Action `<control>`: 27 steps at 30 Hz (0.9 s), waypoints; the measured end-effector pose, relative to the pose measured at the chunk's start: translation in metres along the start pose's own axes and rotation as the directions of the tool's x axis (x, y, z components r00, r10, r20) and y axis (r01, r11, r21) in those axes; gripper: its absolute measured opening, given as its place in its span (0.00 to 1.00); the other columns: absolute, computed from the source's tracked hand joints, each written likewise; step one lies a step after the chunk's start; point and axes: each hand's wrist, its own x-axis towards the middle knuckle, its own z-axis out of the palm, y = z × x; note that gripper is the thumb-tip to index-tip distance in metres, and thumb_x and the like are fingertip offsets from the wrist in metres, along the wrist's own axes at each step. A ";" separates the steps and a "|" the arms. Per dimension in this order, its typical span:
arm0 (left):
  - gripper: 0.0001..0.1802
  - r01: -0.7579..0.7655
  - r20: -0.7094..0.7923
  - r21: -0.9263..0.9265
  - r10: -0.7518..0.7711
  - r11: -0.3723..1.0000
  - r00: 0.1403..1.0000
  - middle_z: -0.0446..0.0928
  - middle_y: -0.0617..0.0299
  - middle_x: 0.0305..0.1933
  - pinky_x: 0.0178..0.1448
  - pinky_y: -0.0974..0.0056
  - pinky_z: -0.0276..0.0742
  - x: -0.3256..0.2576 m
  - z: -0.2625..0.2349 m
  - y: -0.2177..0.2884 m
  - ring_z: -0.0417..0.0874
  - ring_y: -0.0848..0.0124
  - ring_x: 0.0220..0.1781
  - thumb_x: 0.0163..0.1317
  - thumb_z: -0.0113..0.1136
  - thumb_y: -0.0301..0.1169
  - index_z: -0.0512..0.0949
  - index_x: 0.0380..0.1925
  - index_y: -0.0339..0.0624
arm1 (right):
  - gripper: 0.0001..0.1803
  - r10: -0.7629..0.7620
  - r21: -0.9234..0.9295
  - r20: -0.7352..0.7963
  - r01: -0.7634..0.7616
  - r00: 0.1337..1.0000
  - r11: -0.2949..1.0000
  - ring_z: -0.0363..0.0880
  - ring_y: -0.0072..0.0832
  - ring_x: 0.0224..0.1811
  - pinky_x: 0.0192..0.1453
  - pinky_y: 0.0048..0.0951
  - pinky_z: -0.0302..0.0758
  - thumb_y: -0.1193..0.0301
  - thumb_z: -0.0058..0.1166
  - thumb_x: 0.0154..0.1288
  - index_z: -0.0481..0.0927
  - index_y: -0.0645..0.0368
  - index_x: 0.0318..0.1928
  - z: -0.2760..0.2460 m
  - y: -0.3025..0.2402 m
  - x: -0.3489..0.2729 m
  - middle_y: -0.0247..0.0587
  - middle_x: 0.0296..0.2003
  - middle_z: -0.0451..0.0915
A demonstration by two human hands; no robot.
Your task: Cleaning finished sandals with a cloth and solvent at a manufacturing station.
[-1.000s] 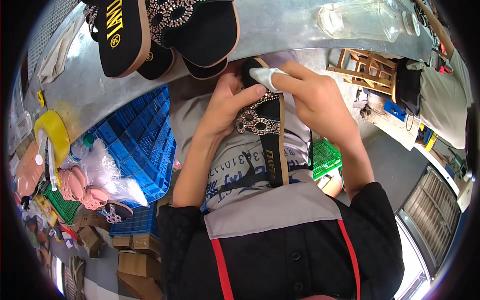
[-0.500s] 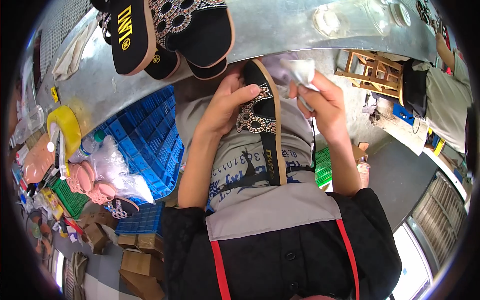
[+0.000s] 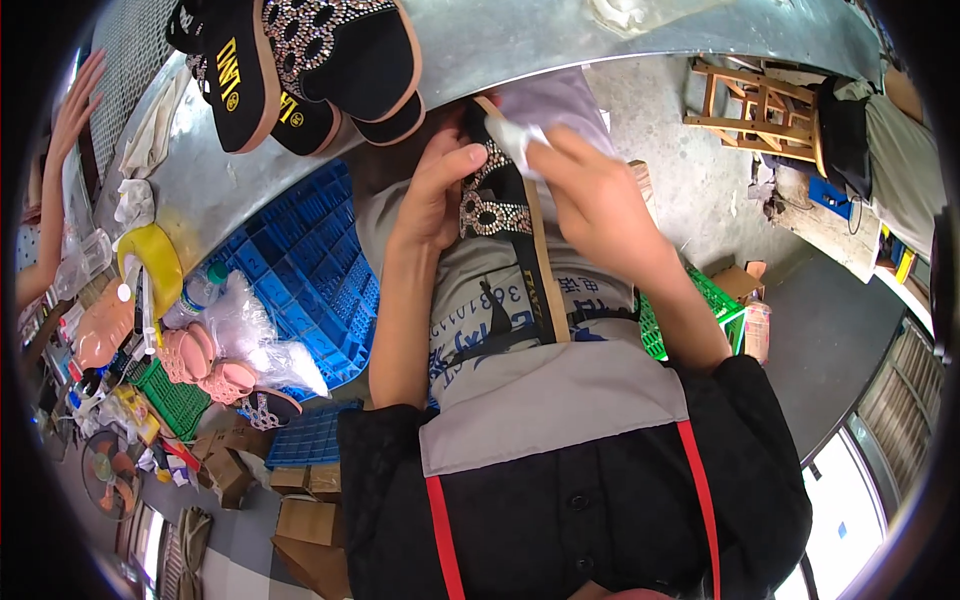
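Note:
A black sandal [image 3: 496,217] with rhinestone-studded straps stands lengthwise over my lap, its toe end pointing away from me. My left hand [image 3: 437,192] grips it from the left side, thumb lying on the upper strap. In my right hand [image 3: 600,200] is a bunched white cloth [image 3: 513,138], pressed against the tan sole edge near the toe. The fingers on the cloth are blurred by motion, and the toe tip is partly covered by the cloth. More black sandals [image 3: 345,65] of the same kind are piled on the metal table [image 3: 500,50] ahead of me.
At left are a yellow tape roll [image 3: 168,262], a blue crate [image 3: 300,270], pink sandals [image 3: 185,355] and cardboard boxes [image 3: 308,525]. Another person's hand [image 3: 78,105] shows at the far left. A wooden stool [image 3: 755,135] and a green crate [image 3: 712,305] are at right.
My right hand has moved left, bringing the cloth from beside the sandal onto its sole edge. The view has shifted slightly, and another person's hand and arm now show at the far left.

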 end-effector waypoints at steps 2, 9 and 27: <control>0.45 0.032 -0.018 0.002 -0.032 0.999 0.999 0.77 0.51 0.59 0.63 0.58 0.82 -0.001 -0.001 -0.001 0.82 0.62 0.60 0.57 0.66 0.42 0.64 0.72 0.33 | 0.20 -0.018 0.067 -0.038 0.021 0.999 0.998 0.78 0.53 0.38 0.40 0.46 0.75 0.85 0.51 0.62 0.79 0.59 0.55 0.004 0.010 0.013 0.49 0.40 0.75; 0.48 -0.060 0.192 -0.202 0.099 0.978 0.976 0.76 0.54 0.53 0.54 0.64 0.85 0.004 -0.012 -0.018 0.84 0.67 0.52 0.58 0.66 0.42 0.59 0.73 0.28 | 0.13 0.277 0.764 0.119 -0.266 0.953 0.588 0.67 0.12 0.25 0.28 0.18 0.63 0.75 0.44 0.82 0.77 0.59 0.60 0.007 0.011 -0.018 0.31 0.41 0.78; 0.27 -0.349 0.031 -0.004 0.349 0.937 0.937 0.82 0.39 0.48 0.52 0.55 0.85 -0.058 -0.022 0.010 0.86 0.56 0.46 0.72 0.42 0.46 0.73 0.54 0.32 | 0.16 0.333 0.895 0.301 -0.385 0.894 0.226 0.64 0.15 0.22 0.26 0.18 0.58 0.72 0.47 0.79 0.75 0.57 0.63 0.030 0.006 -0.050 0.32 0.38 0.77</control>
